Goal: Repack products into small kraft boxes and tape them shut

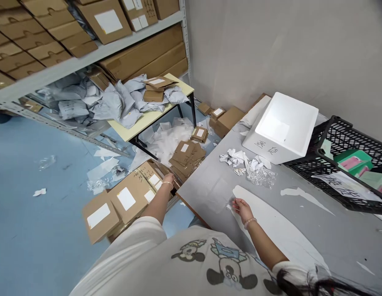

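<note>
My left hand reaches down beside the table, at the open top of a cardboard box. Its fingers are partly hidden against the box's edge, so their grip does not show. Above the grey tabletop, my right hand has loosely curled fingers, slightly apart, with nothing clearly held. A large white sheet of paper lies under that hand and forearm. To its left there is a thin translucent plastic piece. Crumpled white paper and clear plastic wrap lie farther back.
On the table stand a white bin and a black crate holding green and pink items. Grey mailing bags cover a low yellow table. Labelled cartons, flattened cardboard packets and scraps are on the blue floor. Shelving holds boxes.
</note>
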Motion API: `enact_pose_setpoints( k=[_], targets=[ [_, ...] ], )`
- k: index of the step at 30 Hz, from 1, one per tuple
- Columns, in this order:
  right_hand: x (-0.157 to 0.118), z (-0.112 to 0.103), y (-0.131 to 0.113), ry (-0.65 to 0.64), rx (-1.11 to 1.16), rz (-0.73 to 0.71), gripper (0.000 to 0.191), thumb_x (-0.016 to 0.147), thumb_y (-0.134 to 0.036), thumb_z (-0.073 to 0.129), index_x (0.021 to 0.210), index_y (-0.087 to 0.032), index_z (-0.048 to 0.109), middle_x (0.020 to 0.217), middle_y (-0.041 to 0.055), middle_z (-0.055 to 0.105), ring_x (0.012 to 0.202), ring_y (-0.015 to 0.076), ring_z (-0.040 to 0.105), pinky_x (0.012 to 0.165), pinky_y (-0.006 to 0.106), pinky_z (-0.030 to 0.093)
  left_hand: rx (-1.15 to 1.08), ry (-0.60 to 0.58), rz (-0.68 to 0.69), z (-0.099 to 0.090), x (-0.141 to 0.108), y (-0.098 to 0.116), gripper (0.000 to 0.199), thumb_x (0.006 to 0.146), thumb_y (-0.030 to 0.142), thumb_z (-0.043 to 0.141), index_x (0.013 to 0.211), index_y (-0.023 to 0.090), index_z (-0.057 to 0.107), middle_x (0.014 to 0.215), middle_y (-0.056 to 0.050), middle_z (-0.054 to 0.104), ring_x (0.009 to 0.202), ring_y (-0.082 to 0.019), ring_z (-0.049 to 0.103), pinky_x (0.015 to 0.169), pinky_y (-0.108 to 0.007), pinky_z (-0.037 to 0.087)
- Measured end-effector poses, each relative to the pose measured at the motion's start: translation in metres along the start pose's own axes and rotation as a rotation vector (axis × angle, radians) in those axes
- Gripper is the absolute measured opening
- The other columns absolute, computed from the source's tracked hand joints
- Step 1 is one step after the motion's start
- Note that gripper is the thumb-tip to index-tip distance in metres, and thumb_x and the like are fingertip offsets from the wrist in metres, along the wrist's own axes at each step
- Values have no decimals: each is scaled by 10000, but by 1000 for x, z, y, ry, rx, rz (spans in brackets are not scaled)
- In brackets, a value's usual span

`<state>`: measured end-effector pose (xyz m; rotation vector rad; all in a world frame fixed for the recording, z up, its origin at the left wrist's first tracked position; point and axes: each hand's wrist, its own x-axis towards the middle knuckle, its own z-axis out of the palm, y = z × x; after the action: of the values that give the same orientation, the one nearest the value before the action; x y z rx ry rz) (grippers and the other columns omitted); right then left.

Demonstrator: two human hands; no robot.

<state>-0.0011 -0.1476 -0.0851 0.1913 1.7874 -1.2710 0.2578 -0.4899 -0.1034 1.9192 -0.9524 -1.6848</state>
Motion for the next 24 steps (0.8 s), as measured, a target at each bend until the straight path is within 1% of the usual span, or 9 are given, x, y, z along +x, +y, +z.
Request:
enact_pose_setpoints(
  k=[2, 5, 7, 9, 12, 15, 18, 21, 24],
  targets=[
    [-1, 7, 0, -17, -27, -6, 298, 615, -451, 732, 786, -232, 624, 829, 49, 733, 655, 176, 667, 566, 286, 508, 23, 14, -44, -10, -18, -14, 89, 833, 237, 665, 898, 178, 656, 933, -89, 686, 918, -228, 672, 755, -340, 504],
    [-4, 23, -3, -49, -69, -16, 273, 627, -426, 709, 785, -227, 610, 820, 45, 725, 648, 167, 659, 554, 272, 501, 13, 10, -53, -24, -50, -37, 89, 763, 218, 713, 830, 197, 657, 873, -60, 704, 866, -215, 681, 739, -314, 492],
    [-9, 38, -7, -88, -94, -32, 246, 644, -409, 691, 781, -225, 601, 817, 42, 721, 645, 157, 651, 551, 260, 496, -23, 23, -32, -33, -73, -53, 94, 758, 230, 714, 825, 201, 655, 893, -59, 713, 862, -203, 679, 746, -302, 490],
    [-17, 57, -12, -154, -133, -63, 229, 668, -408, 675, 783, -225, 599, 824, 46, 720, 650, 153, 650, 552, 254, 496, -72, 44, -2, -43, -96, -68, 94, 766, 241, 709, 834, 199, 658, 935, -66, 719, 866, -191, 677, 760, -292, 489],
    [-32, 92, -18, -280, -213, -121, 249, 692, -438, 667, 797, -223, 599, 831, 61, 720, 658, 161, 651, 551, 258, 499, -151, 83, 50, -64, -127, -87, 93, 780, 231, 698, 864, 199, 676, 1012, -75, 721, 861, -178, 674, 781, -289, 493],
    [-49, 136, -22, -400, -279, -178, 293, 696, -484, 662, 801, -223, 582, 821, 65, 709, 676, 171, 648, 560, 266, 498, -222, 141, 88, -93, -152, -100, 103, 789, 198, 680, 892, 201, 685, 1077, -79, 714, 849, -170, 673, 782, -290, 496],
    [-70, 188, -21, -499, -329, -234, 288, 719, -489, 641, 809, -224, 574, 841, 62, 703, 718, 170, 645, 584, 259, 497, -287, 218, 103, -128, -168, -108, 137, 801, 199, 663, 937, 203, 683, 1120, -84, 704, 868, -174, 676, 754, -284, 493],
    [-93, 246, -14, -579, -365, -252, 246, 743, -444, 621, 843, -223, 578, 901, 51, 702, 748, 146, 634, 597, 226, 481, -350, 282, 110, -166, -175, -116, 180, 806, 224, 659, 985, 202, 677, 1143, -91, 696, 906, -181, 678, 716, -263, 483],
    [-118, 305, 2, -672, -442, -278, 238, 762, -427, 609, 889, -228, 585, 928, 35, 696, 765, 135, 627, 611, 215, 467, -405, 331, 119, -204, -173, -124, 216, 803, 249, 660, 1013, 200, 668, 1163, -92, 689, 949, -187, 677, 695, -242, 475]
  ],
)
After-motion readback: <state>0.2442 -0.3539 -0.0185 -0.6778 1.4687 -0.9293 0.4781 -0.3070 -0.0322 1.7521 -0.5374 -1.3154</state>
